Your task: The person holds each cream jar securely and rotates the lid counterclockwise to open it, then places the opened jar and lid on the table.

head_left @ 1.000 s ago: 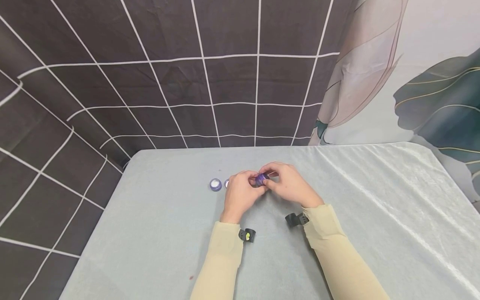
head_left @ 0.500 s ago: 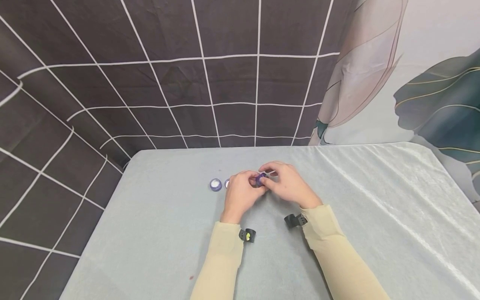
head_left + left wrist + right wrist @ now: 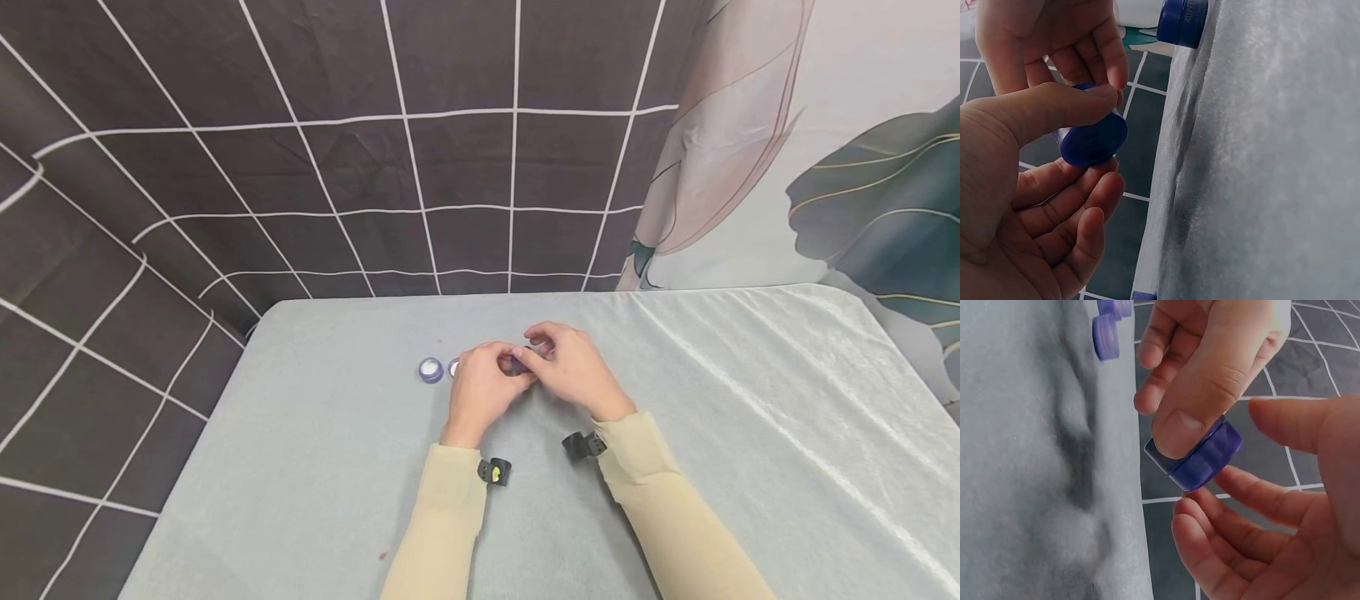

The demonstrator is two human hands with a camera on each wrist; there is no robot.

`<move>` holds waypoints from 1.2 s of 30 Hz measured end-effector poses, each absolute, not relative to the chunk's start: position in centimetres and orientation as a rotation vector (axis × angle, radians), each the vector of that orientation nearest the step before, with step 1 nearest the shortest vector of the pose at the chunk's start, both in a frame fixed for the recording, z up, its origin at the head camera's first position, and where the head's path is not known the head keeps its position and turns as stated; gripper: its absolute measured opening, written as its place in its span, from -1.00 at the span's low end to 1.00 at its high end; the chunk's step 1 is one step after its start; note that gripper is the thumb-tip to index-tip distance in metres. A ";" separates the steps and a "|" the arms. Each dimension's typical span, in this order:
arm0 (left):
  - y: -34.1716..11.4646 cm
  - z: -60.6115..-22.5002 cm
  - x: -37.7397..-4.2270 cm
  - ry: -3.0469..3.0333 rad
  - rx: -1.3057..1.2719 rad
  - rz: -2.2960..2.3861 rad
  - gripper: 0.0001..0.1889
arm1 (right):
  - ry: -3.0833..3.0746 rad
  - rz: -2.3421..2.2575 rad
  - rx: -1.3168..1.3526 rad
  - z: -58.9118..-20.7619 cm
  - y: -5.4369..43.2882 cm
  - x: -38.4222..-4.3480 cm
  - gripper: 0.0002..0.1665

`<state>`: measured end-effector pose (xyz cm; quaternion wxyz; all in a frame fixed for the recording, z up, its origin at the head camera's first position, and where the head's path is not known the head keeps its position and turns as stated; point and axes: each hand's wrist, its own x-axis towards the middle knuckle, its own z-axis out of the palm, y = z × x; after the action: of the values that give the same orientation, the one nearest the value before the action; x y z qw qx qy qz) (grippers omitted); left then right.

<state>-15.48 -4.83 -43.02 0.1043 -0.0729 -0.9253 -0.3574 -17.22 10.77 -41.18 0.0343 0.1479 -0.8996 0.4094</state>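
A small round purple-blue cosmetic jar [image 3: 1207, 456] is in the air between both hands. My left hand [image 3: 483, 383] pinches it, its thumb lying across one end in the right wrist view. Its other fingers curve below the jar in the left wrist view. Around the jar's other end is my right hand [image 3: 573, 367], fingers loosely bent. In the right wrist view its thumb [image 3: 1285, 422] stands apart from the jar, while its fingers [image 3: 1260, 494] are close beneath; whether they touch cannot be told. In the head view, hands cover most of the jar.
On the pale grey cloth of the table [image 3: 315, 433] stands a second jar [image 3: 431, 370] with a whitish top. A similar one [image 3: 453, 367] beside it is mostly behind my left hand. A dark grid-patterned curtain [image 3: 465, 167] hangs behind the table's far edge.
My right hand has turned and its wrist has shifted slightly left, its thumb sliding across the jar and hiding more of it. My left hand has stayed still.
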 end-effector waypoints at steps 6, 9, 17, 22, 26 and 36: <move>-4.8 -43.0 -15.5 -2.728 -0.212 -1.054 -0.69 | -2.770 1.230 0.388 -41.3 10.5 -17.1 -0.54; -4.9 -42.9 -15.4 -2.721 -0.215 -1.059 -0.70 | -2.773 1.216 0.366 -41.3 10.3 -17.0 -0.53; -5.0 -43.0 -15.5 -2.724 -0.199 -1.074 -0.71 | -2.785 1.186 0.342 -41.5 10.0 -17.0 -0.53; -5.0 -43.0 -15.5 -2.723 -0.193 -1.084 -0.71 | -2.789 1.178 0.333 -41.4 9.8 -16.8 -0.55; -5.0 -43.0 -15.5 -2.723 -0.189 -1.093 -0.71 | -2.786 1.166 0.342 -41.4 9.8 -16.8 -0.57; -5.0 -43.0 -15.5 -2.720 -0.187 -1.106 -0.71 | -2.767 1.149 0.371 -41.5 9.7 -16.7 -0.63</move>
<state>-15.52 -4.99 -43.02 0.0995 -0.0632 -0.9199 -0.3740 -16.73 9.68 -41.49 0.0612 0.1226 -0.9148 0.3800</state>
